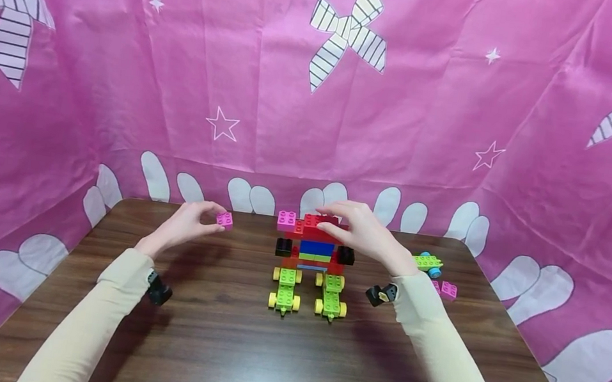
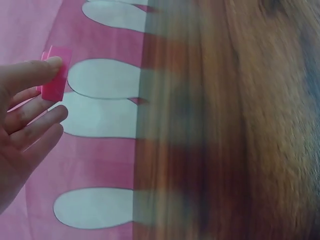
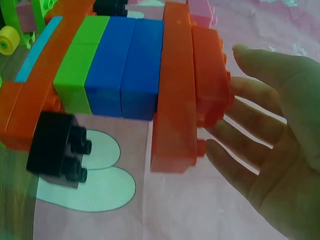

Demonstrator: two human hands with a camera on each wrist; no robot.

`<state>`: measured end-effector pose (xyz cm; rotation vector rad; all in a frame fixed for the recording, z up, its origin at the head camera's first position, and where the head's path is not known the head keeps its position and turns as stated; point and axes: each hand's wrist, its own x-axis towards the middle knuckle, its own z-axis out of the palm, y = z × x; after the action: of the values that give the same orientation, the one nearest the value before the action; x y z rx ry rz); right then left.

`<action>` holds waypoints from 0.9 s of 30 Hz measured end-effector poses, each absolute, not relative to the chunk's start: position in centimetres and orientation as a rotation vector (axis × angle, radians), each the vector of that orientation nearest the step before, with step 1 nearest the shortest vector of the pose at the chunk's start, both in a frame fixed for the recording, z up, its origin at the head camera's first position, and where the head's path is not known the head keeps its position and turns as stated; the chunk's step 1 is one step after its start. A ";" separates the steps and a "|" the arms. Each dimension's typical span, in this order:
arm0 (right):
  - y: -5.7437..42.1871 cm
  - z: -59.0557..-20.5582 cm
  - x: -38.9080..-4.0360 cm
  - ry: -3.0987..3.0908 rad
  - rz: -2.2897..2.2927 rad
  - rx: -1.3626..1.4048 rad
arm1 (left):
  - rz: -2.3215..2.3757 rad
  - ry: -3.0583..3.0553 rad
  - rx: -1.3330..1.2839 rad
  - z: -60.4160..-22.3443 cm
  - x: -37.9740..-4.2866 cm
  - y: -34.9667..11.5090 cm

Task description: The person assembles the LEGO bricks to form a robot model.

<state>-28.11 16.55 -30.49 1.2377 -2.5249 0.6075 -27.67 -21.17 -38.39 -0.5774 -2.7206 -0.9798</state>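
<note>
My left hand (image 1: 185, 225) pinches a small pink building brick (image 1: 224, 221) between thumb and fingers, above the table left of a built figure. In the left wrist view the brick (image 2: 57, 82) is seen side-on, other fingers spread. The figure has blue bricks (image 1: 316, 248) at its middle, black bricks (image 1: 284, 247) at the sides and green wheeled bases (image 1: 286, 290) underneath. A second pink brick (image 1: 286, 220) sits on its top left. My right hand (image 1: 364, 232) is at the top red brick (image 3: 211, 75), with fingers (image 3: 237, 135) loosely extended beside its studs, gripping nothing.
On the right of the brown table (image 1: 204, 345) lie a green wheeled base (image 1: 426, 262) with blue wheels and pink bricks (image 1: 449, 290), partly behind the right forearm. Pink patterned cloth (image 1: 273, 83) encloses the table's back and sides.
</note>
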 end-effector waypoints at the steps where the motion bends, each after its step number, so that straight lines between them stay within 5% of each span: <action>1: 16.4 -30.5 -28.1 -2.521 0.609 1.242 | -0.978 -2.721 -0.578 -38.2 -27.7 -21.1; 27: 12.5 -30.7 -28.6 -2.589 0.509 1.247 | -1.084 -2.657 -0.709 -34.2 -26.9 -17.5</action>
<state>-28.56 12.52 -30.74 1.2471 -2.5887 0.5093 -26.89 -17.50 -34.16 -0.7093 -2.6566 -1.0841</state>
